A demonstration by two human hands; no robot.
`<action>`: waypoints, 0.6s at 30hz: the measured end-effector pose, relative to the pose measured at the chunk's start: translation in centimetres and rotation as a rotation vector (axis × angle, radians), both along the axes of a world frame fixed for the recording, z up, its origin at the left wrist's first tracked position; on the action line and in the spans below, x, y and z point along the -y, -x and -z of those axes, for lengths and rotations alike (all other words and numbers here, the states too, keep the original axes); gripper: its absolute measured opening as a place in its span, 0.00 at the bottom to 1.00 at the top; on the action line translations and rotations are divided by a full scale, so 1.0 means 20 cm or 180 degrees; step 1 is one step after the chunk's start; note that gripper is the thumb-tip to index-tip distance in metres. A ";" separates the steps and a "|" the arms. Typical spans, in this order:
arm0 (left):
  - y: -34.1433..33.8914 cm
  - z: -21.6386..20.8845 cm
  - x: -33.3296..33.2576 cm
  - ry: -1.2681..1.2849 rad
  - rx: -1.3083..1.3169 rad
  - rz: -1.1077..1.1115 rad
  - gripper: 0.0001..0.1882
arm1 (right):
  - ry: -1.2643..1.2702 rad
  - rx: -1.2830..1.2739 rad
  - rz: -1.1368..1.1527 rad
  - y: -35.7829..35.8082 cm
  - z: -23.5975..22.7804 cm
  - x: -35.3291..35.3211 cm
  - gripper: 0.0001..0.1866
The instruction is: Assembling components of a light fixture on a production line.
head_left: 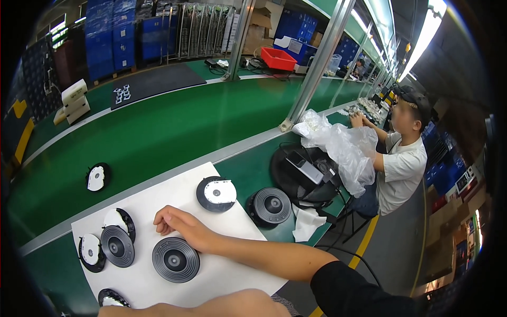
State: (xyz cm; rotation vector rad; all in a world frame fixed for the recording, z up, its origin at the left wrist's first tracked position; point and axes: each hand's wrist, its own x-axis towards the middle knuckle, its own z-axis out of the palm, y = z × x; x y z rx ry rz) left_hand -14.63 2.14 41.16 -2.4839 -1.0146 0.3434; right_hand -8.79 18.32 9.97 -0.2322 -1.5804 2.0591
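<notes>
My right hand [177, 223], fingers curled in, hovers over or rests on a white board [222, 277]; its palm side is hidden. Just below its wrist lies a black round disc with concentric rings [176, 259]. To its left another ringed disc [117, 246] leans against round black parts with white faces, one of them a white-faced part [91, 249]. Beyond my wrist sits a similar white-faced part [217, 193]. Along the lower edge runs my left arm [232, 305], close to a partly covered white-faced part [112, 299]; the left fingers do not show.
A green conveyor belt [174, 127] carries one white-faced part [97, 177]. At right are a ringed disc [272, 205], a black bag [288, 177] with a grey device on it, and clear plastic bags [346, 148]. A co-worker [404, 164] sits beyond; a metal post [317, 68] rises nearby.
</notes>
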 end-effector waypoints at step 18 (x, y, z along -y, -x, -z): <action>0.02 -0.03 -0.02 -0.0145 0.0320 0.0111 0.10 | -0.0008 0.0031 0.0034 -0.01 0.00 -0.01 0.19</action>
